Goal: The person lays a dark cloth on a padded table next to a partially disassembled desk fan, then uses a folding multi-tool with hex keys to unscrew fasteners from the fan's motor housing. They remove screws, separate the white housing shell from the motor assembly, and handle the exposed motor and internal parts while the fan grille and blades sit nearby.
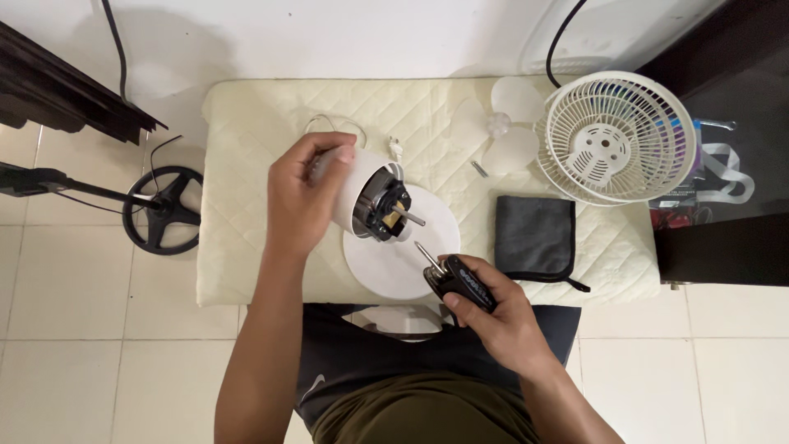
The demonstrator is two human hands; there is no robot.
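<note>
My left hand grips the white motor housing of a taken-apart fan, which lies tilted on its round white base. The dark motor face with its metal shaft points to the lower right. In my right hand I hold a black-handled screwdriver; its metal tip points up-left and stops a short way below the shaft, apart from it.
A cream quilted pad covers the low table. On it lie a folded grey cloth, white fan blades, white fan grilles, a small screw and a white cord. A black stand base sits on the tiled floor at left.
</note>
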